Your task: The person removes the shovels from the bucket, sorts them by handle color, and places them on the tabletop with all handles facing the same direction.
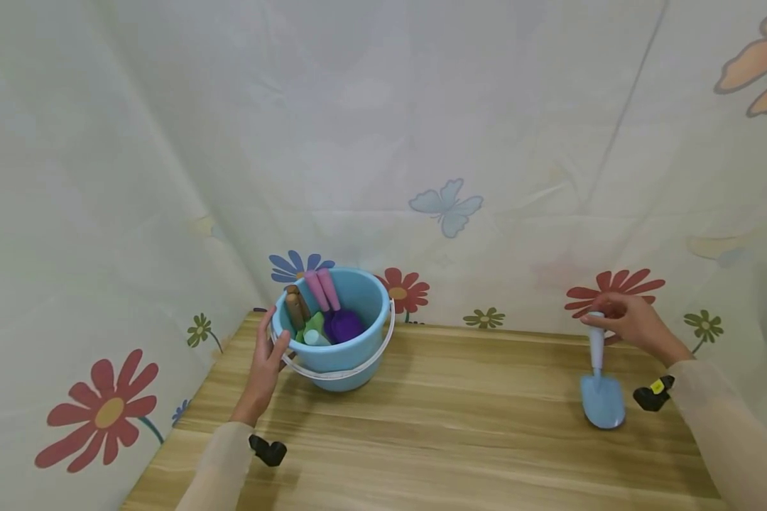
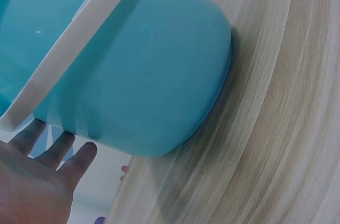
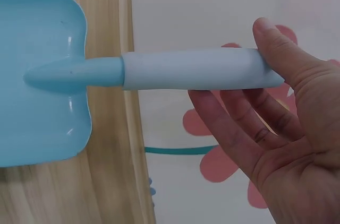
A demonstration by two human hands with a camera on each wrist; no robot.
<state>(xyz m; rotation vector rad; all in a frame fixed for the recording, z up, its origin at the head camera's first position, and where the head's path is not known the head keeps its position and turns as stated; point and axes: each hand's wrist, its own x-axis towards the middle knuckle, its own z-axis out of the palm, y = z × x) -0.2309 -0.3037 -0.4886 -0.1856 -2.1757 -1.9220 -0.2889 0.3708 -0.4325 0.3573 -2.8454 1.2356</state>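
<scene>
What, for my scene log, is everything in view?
Table: 1, brown, foreground
Bucket: 1, light blue, table's left
Bail: 1, white, bucket's front
Handles: 2, pink, in bucket
Sticks: 2, brown, in bucket
Bowl-like piece: count unclear, purple, in bucket
Jagged piece: 1, green, in bucket
Round piece: 1, pale blue, in bucket
Shovel: 1, blue, whitish grip, table's right
Backdrop: count unclear, whitish with printed flowers, behind table
Wrist cameras: 2, black, one per arm
Sleeves: 2, cream, forearms
Left hand: 1, bare, touching bucket
Right hand: 1, bare, pinching shovel
</scene>
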